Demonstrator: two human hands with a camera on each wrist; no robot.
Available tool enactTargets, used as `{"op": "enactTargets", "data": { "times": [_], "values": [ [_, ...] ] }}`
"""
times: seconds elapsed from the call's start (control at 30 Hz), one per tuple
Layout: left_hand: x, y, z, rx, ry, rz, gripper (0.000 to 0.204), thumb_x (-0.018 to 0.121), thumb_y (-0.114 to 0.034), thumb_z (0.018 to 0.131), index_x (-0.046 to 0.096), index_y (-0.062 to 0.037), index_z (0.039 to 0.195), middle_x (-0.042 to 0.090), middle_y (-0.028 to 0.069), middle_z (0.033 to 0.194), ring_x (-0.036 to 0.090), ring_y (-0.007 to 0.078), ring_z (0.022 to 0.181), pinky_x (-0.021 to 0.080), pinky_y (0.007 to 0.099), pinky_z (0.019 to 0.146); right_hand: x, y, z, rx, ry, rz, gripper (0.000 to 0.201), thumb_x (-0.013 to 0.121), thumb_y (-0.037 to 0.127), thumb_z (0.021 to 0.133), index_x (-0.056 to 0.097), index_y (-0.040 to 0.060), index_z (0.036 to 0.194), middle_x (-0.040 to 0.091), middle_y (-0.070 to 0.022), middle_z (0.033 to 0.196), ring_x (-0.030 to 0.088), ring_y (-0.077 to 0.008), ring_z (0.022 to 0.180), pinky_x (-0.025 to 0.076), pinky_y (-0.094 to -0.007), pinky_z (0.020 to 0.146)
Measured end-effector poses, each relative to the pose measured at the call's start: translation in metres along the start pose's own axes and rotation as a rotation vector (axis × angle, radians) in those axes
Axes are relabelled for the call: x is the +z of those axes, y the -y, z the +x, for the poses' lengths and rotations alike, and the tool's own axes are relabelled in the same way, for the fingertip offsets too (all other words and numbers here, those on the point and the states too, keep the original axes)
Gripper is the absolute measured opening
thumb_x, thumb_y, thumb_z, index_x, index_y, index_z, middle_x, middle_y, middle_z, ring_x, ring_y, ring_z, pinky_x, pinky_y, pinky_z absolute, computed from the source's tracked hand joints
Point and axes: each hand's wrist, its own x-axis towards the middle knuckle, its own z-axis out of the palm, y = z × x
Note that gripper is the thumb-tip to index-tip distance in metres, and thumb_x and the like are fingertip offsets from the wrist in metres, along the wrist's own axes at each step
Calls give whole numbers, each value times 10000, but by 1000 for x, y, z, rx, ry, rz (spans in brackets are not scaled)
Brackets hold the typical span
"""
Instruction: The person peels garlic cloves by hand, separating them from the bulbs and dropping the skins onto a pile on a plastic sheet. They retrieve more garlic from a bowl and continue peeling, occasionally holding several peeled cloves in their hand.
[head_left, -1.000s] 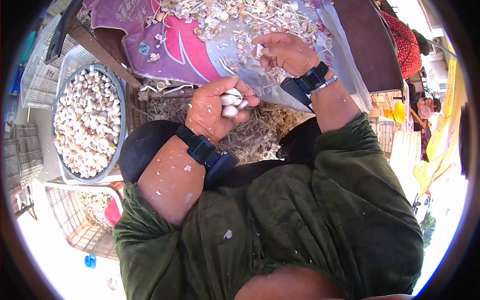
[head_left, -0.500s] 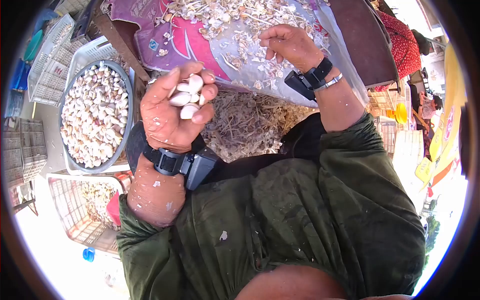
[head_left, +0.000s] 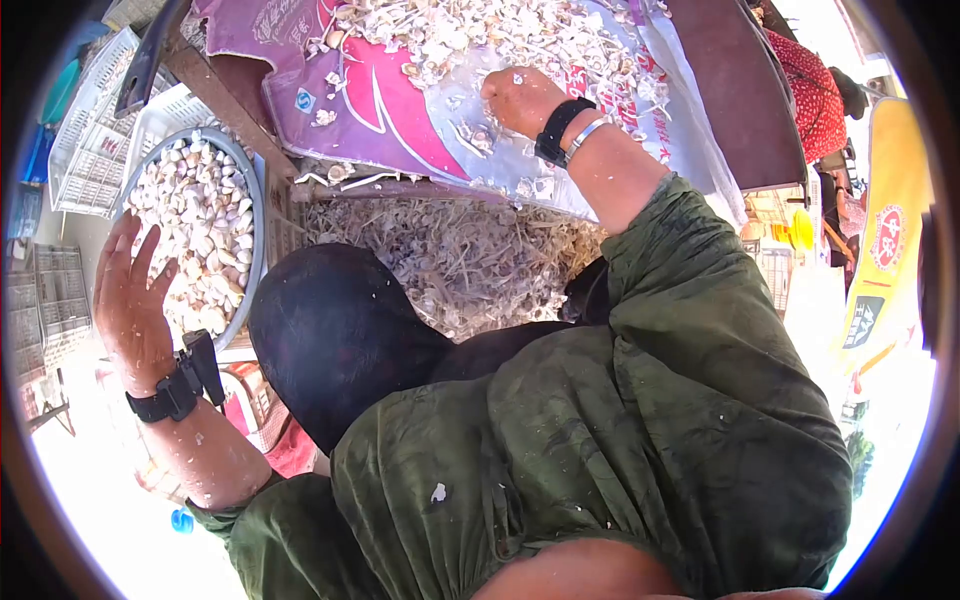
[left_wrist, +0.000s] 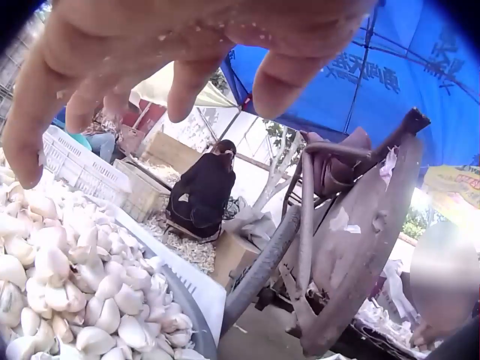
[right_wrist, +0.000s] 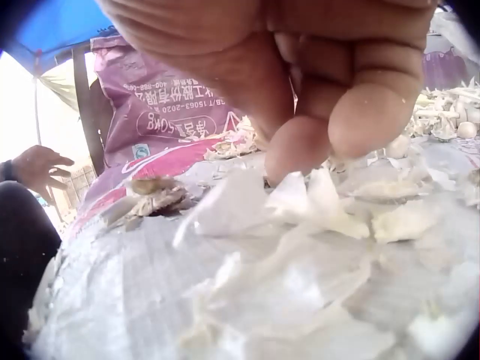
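Observation:
My left hand is over the near left side of a round grey tub, fingers spread. Garlic cloves fill the tub, and no clove shows in this hand. In the left wrist view, the fingers extend above the heaped cloves. My right hand is low over a printed sack strewn with garlic skins. Its fingers bend down, the tips right at some white papery skins in the right wrist view. I cannot tell whether they pinch anything.
Plastic crates stand beyond the tub. Dry stalks and skins lie below the sack's near edge. A metal frame rises beside the tub in the left wrist view, and a person in dark clothes crouches farther off.
My left hand has swung left from in front of the body to the tub, and the cloves it cupped are out of it. My right hand has moved left and down onto the sack.

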Motion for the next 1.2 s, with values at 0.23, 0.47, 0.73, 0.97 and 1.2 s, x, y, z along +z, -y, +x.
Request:
{"op": "enactTargets", "data": {
  "times": [0.23, 0.47, 0.73, 0.97, 1.2],
  "values": [
    [156, -20, -41, -340, 677, -471, 434, 431, -287, 977, 523, 53, 1229, 615, 189, 1162, 619, 275, 1009, 502, 388, 861, -17, 29, -8, 159, 146, -131, 210, 540, 106, 832, 642, 49, 1006, 678, -191, 1003, 653, -358, 957, 521, -419, 835],
    [256, 75, -60, -841, 487, -433, 416, 449, -370, 962, 578, 6, 1084, 638, 146, 1022, 628, 274, 929, 509, 417, 802, -41, 56, -74, -149, -133, 521, 181, 651, 39, 804, 644, 28, 985, 661, -122, 870, 658, -254, 777, 522, -334, 678],
    [258, 116, -47, -833, 627, -471, 396, 420, -347, 973, 609, -31, 828, 622, 116, 820, 544, 196, 662, 424, 334, 597, -43, -47, -29, 152, -109, 7, 315, 552, 273, 905, 626, 58, 1122, 657, -180, 1050, 637, -329, 968, 501, -394, 887],
    [264, 107, -27, -744, 627, -479, 375, 427, -321, 972, 576, -40, 774, 586, 96, 762, 510, 174, 631, 395, 314, 569, -12, -64, 19, 121, 84, -57, 277, 623, 258, 853, 638, 63, 1050, 671, -127, 1015, 634, -290, 974, 505, -365, 858],
    [277, 109, -28, -775, 526, -350, 298, 507, -288, 931, 594, -32, 804, 588, 81, 752, 515, 157, 599, 401, 294, 531, 4, -66, -31, 422, -83, 594, 152, 615, 162, 841, 655, 15, 841, 679, -85, 835, 664, -212, 737, 529, -332, 660]
  ]
}}
